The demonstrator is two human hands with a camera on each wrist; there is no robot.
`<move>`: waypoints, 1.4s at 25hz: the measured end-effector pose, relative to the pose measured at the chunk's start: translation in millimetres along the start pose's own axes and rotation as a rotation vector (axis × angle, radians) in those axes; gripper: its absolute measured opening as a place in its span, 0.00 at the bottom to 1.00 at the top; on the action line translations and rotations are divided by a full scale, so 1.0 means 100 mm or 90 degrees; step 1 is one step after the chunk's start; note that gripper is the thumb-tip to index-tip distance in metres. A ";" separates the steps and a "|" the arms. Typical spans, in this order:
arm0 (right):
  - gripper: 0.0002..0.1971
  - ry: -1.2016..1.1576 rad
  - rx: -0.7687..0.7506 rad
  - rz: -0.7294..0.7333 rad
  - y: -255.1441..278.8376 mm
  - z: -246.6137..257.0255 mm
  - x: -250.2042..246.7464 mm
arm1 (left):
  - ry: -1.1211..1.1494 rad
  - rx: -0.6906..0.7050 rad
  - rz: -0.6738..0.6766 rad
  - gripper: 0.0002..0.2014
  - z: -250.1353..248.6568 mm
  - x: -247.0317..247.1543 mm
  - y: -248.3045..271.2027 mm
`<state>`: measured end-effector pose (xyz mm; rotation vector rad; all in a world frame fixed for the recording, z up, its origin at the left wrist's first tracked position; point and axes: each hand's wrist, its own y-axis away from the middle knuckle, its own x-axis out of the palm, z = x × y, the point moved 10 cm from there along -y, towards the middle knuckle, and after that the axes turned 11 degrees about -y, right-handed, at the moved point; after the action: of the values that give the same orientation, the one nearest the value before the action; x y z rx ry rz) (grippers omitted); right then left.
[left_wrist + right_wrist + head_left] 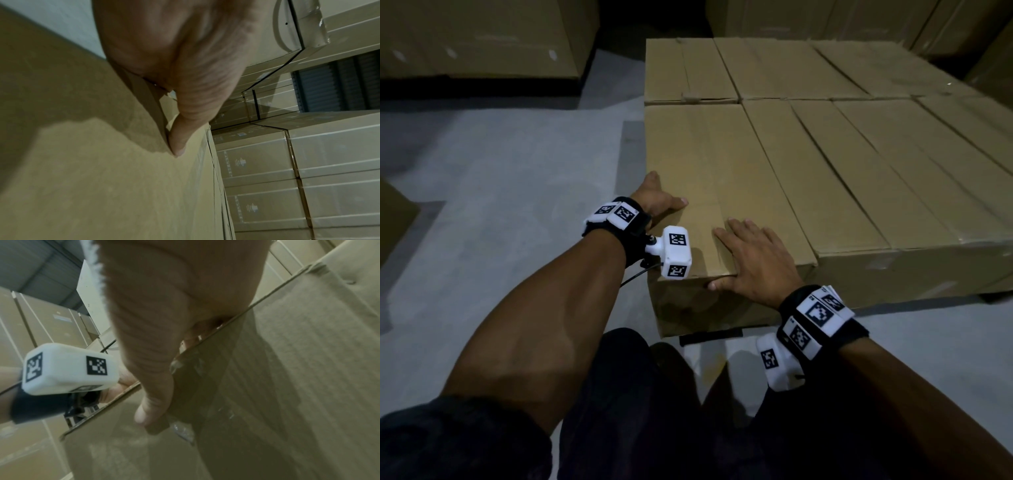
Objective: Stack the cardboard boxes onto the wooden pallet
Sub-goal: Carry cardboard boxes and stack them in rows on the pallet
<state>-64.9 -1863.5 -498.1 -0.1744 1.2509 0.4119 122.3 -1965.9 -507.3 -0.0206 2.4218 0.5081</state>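
A: Nearest the head camera are the person's two forearms, reaching forward, with dark trousers between them. Where do they end?

B: On the nearest cardboard box [709, 178]. The right hand [751, 260] lies flat on its top at the near edge, fingers straight and spread, thumb hooked down over the front face (the right wrist view shows that thumb pressed against the cardboard).

A: And the left hand [657, 200]?

B: At the box's left edge. Its thumb rests on the top surface, and the fingers go down over the left side, out of sight, so it clasps that edge.

A: Where does the box sit?

B: At the near left corner of a flat layer of boxes [859, 137], packed side by side, touching. A dark strip shows beneath the front; I cannot tell if it is the pallet.

A: Around it?

B: Grey concrete floor [500, 164], and more carton stacks [482, 37] behind.
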 end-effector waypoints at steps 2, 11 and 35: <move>0.52 0.002 -0.003 -0.003 -0.01 -0.01 0.00 | 0.017 -0.001 -0.005 0.50 0.02 0.00 0.00; 0.51 0.000 0.000 -0.015 -0.13 -0.03 -0.03 | 0.042 -0.001 -0.025 0.46 0.03 -0.02 -0.04; 0.51 0.065 0.064 0.026 0.03 -0.87 -0.18 | 0.075 -0.038 -0.032 0.47 0.13 0.14 0.04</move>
<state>-147.7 -1894.9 -508.2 -0.0846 1.3745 0.3777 118.5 -1955.8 -523.6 -0.1405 2.5128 0.5711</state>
